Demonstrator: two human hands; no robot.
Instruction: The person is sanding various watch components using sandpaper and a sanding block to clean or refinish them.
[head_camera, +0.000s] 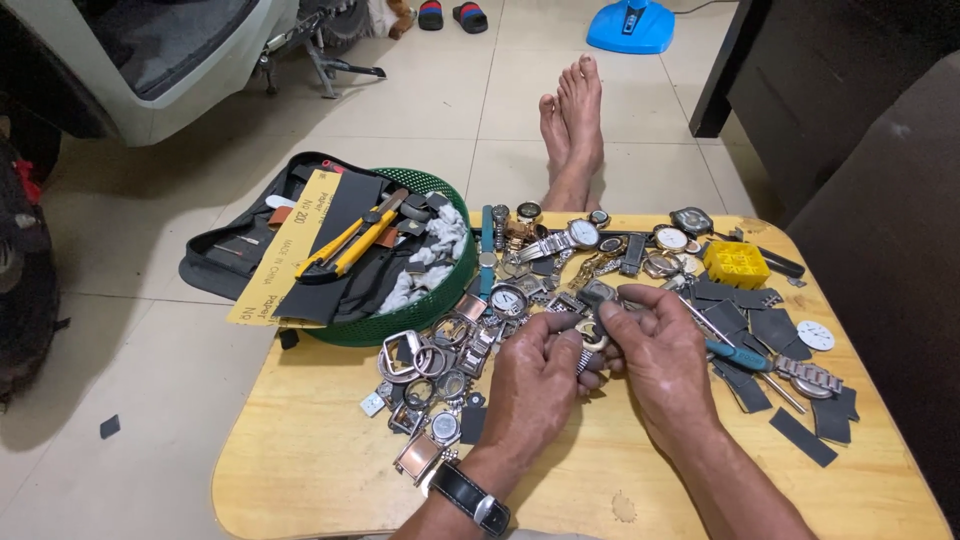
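My left hand (535, 385) and my right hand (662, 352) meet over the middle of a small wooden table (320, 460). Together they pinch a small metal watch part (594, 335) between the fingertips. A black strap watch (470, 497) is on my left wrist. A heap of watch cases, faces and metal bands (470, 340) lies just left of and behind my hands. A teal-handled screwdriver (742, 355) lies right beside my right hand.
A green round basket (440, 290) with yellow-handled pliers, dark sheets and cloth sits at the table's back left. A yellow parts box (736, 264) and dark flat pieces (800, 435) lie right. My bare feet (572, 120) stretch beyond the table on the tiled floor.
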